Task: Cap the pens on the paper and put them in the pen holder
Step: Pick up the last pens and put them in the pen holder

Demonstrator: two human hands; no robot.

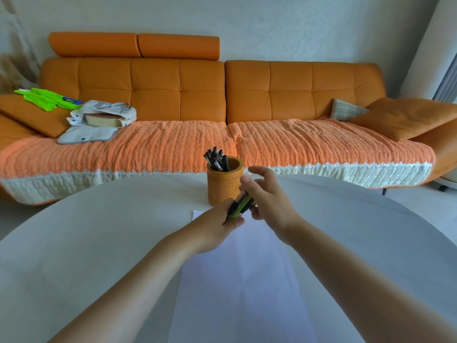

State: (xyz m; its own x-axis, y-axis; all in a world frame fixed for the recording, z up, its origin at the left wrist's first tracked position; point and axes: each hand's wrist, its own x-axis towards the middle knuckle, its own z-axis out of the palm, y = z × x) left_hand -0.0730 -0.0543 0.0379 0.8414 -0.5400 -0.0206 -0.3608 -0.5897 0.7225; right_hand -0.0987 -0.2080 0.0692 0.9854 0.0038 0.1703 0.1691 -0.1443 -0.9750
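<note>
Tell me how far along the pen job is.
Done: several dark pens stand in the pen holder. In hand: the left hand grips a green pen near the holder, the right hand at its other end, grip blurred. Left: that pen, capped or not I cannot tell, goes into the holder; the paper shows no others.

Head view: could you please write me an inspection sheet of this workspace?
Surface: white round table, paper lying flat in front of the person.
Job's things: orange pen holder upright at the paper's far edge, dark pens standing in it; green pen held above the paper's far end.
Clutter: nothing seen on the table.
Hands: left hand grips the green pen; right hand at its upper end, grip blurred.
Cables: nothing seen.
Surroundings: orange sofa with a bag, green gloves and a checked cushion.
</note>
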